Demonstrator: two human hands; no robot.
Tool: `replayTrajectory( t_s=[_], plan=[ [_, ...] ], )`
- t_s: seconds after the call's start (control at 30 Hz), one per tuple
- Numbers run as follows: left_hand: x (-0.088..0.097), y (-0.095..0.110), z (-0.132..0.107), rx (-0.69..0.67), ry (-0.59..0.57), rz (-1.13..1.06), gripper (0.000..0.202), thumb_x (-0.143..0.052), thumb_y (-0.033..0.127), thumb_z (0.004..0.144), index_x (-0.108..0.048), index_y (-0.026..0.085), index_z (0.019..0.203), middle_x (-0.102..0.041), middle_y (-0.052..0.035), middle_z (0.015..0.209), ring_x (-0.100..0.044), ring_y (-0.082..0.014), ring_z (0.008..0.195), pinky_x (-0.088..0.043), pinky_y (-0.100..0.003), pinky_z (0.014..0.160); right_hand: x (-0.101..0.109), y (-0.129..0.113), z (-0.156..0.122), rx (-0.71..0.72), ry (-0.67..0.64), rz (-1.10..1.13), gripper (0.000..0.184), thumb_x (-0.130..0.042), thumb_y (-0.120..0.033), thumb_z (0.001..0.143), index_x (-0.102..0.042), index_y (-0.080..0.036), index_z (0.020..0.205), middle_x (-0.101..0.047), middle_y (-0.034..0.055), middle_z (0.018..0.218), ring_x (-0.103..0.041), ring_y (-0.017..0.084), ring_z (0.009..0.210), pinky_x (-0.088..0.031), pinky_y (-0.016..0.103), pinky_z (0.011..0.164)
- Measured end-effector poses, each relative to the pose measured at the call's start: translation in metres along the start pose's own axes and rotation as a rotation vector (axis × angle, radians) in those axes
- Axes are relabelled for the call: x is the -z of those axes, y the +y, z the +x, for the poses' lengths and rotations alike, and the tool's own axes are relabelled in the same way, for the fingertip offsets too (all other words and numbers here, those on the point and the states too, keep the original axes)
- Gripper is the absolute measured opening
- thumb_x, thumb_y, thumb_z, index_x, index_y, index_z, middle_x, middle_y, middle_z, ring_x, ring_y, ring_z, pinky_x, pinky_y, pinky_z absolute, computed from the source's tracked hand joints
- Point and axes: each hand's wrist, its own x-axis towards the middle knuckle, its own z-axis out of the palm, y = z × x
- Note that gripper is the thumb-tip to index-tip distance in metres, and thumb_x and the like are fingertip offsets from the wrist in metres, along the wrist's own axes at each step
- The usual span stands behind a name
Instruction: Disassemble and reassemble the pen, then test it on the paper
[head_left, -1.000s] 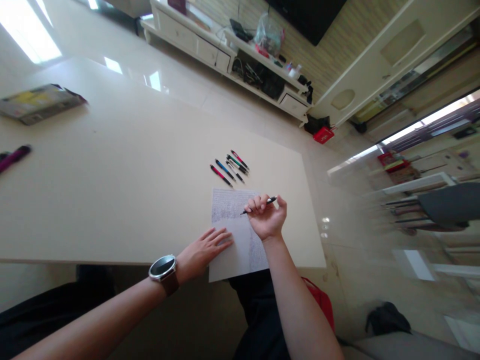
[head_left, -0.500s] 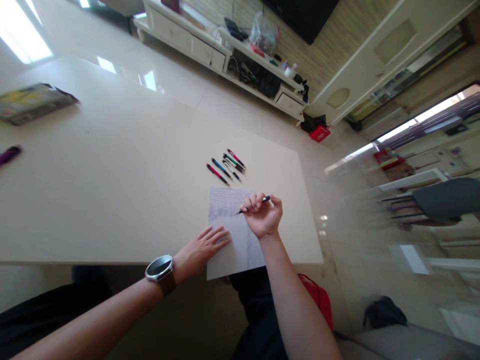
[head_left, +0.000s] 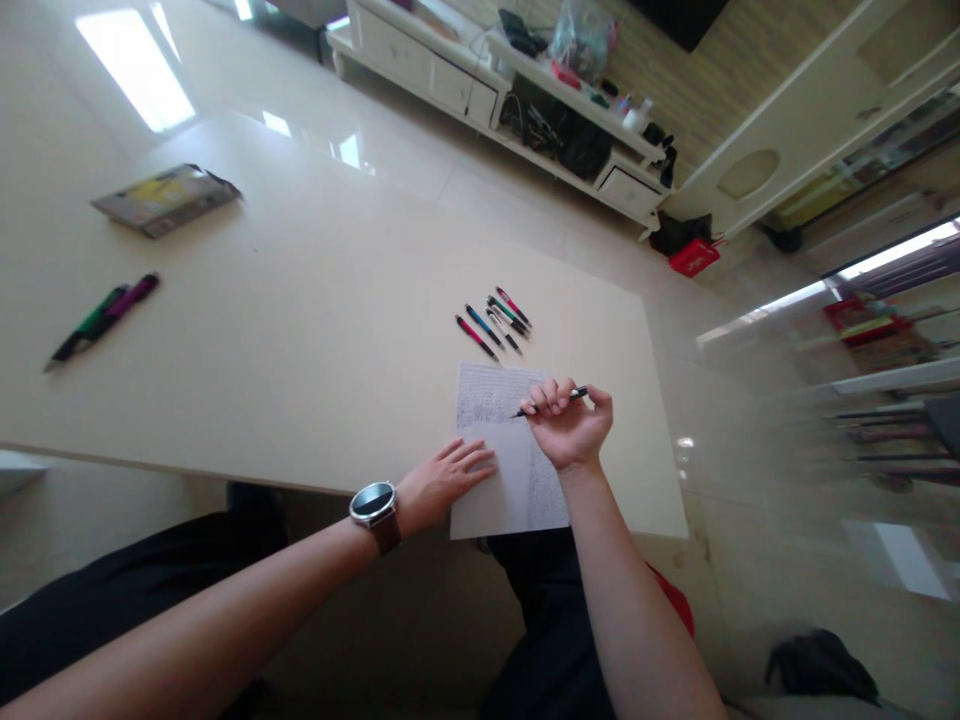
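Observation:
A sheet of paper [head_left: 502, 470] covered in part with dense handwriting lies at the table's front edge, its lower end reaching past that edge. My left hand [head_left: 442, 482] rests flat on its left side, fingers stretched out, a watch [head_left: 373, 502] on the wrist. In my right hand [head_left: 571, 425], the fingers are wrapped round a dark pen [head_left: 517, 414], palm turned up, its tip pointing left over the paper. Whether the tip touches the sheet I cannot tell. Just beyond the paper lie several pens [head_left: 484, 326] with red, blue, white and green barrels.
Farther left on the table [head_left: 322, 330] lie a purple pen [head_left: 135, 295] and a green pen [head_left: 101, 312] side by side. A grey and yellow box [head_left: 169, 203] sits behind them. Across the floor stands a white TV cabinet [head_left: 420, 65]; a red bag [head_left: 694, 257] is by its end.
The view has swung left, so everything sits farther right in the picture and the purple and green pens now show fully. Both hands keep nearly the same pose on and over the paper.

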Motion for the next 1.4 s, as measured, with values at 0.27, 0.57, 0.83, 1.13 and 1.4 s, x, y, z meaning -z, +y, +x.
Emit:
replayTrajectory(
  t_s=[0.27, 0.57, 0.83, 1.13, 1.4],
  plan=[
    [0.002, 0.002, 0.001, 0.010, -0.006, 0.010, 0.085, -0.055, 0.002, 0.071, -0.035, 0.024, 0.151, -0.031, -0.0087, 0.161, -0.020, -0.0265, 0.152, -0.017, -0.050, 0.125, 0.000, 0.000, -0.001, 0.013, 0.003, -0.032, 0.053, -0.043, -0.064, 0.085, -0.040, -0.022, 0.054, -0.025, -0.0025, 0.059, -0.026, 0.015, 0.057, -0.035, 0.035, 0.061],
    [-0.002, 0.001, 0.001, -0.018, 0.012, 0.049, 0.084, -0.060, 0.006, 0.072, -0.036, 0.024, 0.150, -0.033, -0.0092, 0.160, -0.024, -0.0266, 0.150, -0.020, -0.049, 0.124, 0.005, 0.018, 0.009, 0.055, 0.087, -0.276, 0.046, -0.064, -0.057, 0.081, -0.054, -0.020, 0.054, -0.049, 0.0006, 0.066, -0.043, 0.011, 0.058, -0.037, 0.027, 0.054],
    [-0.001, 0.009, 0.000, -0.001, 0.030, 0.111, 0.061, -0.052, 0.008, 0.088, -0.043, 0.026, 0.146, -0.042, -0.0074, 0.155, -0.033, -0.0232, 0.146, -0.027, -0.045, 0.121, 0.024, 0.064, 0.009, -0.126, -0.053, -0.921, 0.051, -0.039, -0.062, 0.094, -0.068, -0.021, 0.096, -0.064, 0.0007, 0.069, -0.055, 0.014, 0.056, -0.042, 0.027, 0.054],
    [-0.004, 0.009, 0.000, -0.001, 0.052, 0.137, 0.054, -0.051, 0.011, 0.091, -0.046, 0.023, 0.144, -0.043, -0.0072, 0.154, -0.032, -0.0231, 0.147, -0.027, -0.046, 0.121, 0.028, 0.073, 0.008, -0.003, -0.158, -1.408, 0.004, -0.058, -0.022, 0.073, -0.055, -0.021, 0.070, -0.060, -0.0024, 0.069, -0.054, 0.015, 0.070, -0.038, 0.027, 0.068],
    [-0.007, 0.009, 0.001, -0.009, 0.093, 0.161, 0.048, -0.051, 0.015, 0.093, -0.050, 0.024, 0.140, -0.047, -0.0067, 0.150, -0.037, -0.0229, 0.143, -0.027, -0.045, 0.121, 0.032, 0.077, 0.009, -0.019, -0.241, -1.468, 0.010, -0.054, -0.025, 0.076, -0.052, -0.021, 0.067, -0.057, -0.0022, 0.067, -0.052, 0.015, 0.068, -0.036, 0.027, 0.067]
  ],
)
